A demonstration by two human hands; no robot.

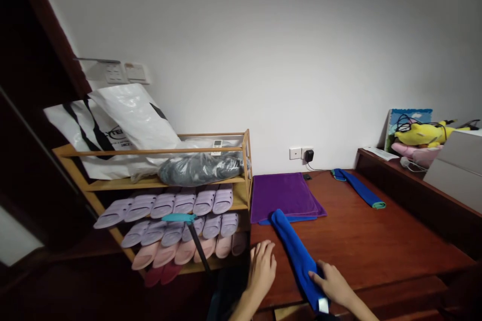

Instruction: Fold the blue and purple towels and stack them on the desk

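Wooden slipper shelves (113, 185) crowd the left edge of a reddish-brown wooden table (376, 241). One long folded blue cloth strip (294, 248) reaches its front edge, under the right hand (334, 282), grip unclear; the empty left hand (262, 265), loosely open, is beside it. Bare wood separates one green-edged blue roll (363, 189); one purple cloth (284, 193) lies behind.

One head-worn cam is looking forward and down, peeking over the wearer's left hand (262, 266) and right hand (333, 283) at bottom center. It's facing a pale wall (263, 60) across the top, and it's sitting pretty close to the wooden desktop (369, 241) at lower right.
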